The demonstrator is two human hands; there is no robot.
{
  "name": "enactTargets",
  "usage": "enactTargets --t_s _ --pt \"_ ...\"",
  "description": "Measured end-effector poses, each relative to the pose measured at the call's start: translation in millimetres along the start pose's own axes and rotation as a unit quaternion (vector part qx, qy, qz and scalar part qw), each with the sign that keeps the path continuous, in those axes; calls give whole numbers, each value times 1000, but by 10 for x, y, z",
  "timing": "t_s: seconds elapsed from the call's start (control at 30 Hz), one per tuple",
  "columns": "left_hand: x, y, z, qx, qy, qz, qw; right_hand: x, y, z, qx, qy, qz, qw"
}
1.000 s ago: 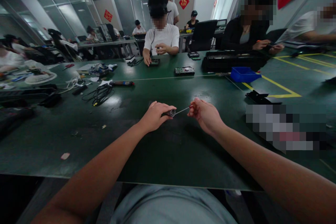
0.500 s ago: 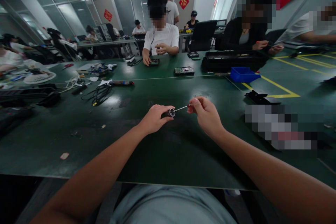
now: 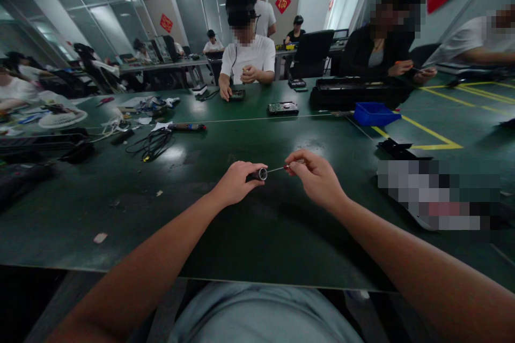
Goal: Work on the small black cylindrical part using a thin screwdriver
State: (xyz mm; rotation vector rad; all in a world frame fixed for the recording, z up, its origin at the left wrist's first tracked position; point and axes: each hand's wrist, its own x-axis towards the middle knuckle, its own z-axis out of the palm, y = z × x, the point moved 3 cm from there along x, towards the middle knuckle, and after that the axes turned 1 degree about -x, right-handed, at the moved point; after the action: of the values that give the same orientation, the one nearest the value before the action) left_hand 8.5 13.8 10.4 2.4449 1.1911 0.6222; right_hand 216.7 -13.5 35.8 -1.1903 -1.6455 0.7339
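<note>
My left hand (image 3: 236, 182) is wrapped round a short dark cylinder (image 3: 256, 175) with a silver-rimmed round end facing right. Most of the cylinder is hidden behind the fingers, so its exact kind cannot be told. In my right hand (image 3: 317, 174) a screwdriver (image 3: 277, 170) with a thin metal shaft and a reddish handle is pinched between thumb and fingers. Its shaft points left, with the tip at the cylinder's open end; whether it touches inside is too small to see. Both hands hover over the dark green table (image 3: 257, 241).
Coiled black cables (image 3: 151, 144) and a dark handheld tool (image 3: 187, 127) lie to the left. Ahead is a circuit board (image 3: 282, 108), and a blue tray (image 3: 376, 114) stands further right. A blurred-out object (image 3: 432, 193) lies near my right forearm. A person (image 3: 247, 59) sits opposite.
My right hand has shifted slightly, its fingers now differently set on the screwdriver, with more of the reddish handle showing. The left hand and the cylinder have barely moved.
</note>
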Motion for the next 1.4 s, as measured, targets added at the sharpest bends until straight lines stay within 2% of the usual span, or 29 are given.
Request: enactTargets --t_s 0.13,0.33,0.57,0.67,0.87,0.93,1.07,1.2,1.4 --pt "-3 -9 1 -2 1 2 1000 -6 -9 1 -35 -10 -1 999" --pt "-3 -7 -3 -6 6 -2 1000 -8 17 13 9 -8 9 1000" --pt "-1 -16 -4 -14 10 -8 1000 -20 24 27 -3 -4 19 1000" --pt "-4 -20 -10 -24 20 -5 1000 -21 33 25 54 23 20 998" --pt "-9 -12 -39 -47 57 -16 997 23 99 65 176 37 32 983" --pt "7 9 -42 -45 56 14 997 60 165 55 240 65 62 967" --pt "61 40 -26 0 31 68 997 134 293 26 314 79 160 933" --pt "86 27 -6 15 21 49 998 158 318 -20 264 116 134 948" --pt "71 38 9 11 15 36 999 86 194 -3 113 95 16 989"
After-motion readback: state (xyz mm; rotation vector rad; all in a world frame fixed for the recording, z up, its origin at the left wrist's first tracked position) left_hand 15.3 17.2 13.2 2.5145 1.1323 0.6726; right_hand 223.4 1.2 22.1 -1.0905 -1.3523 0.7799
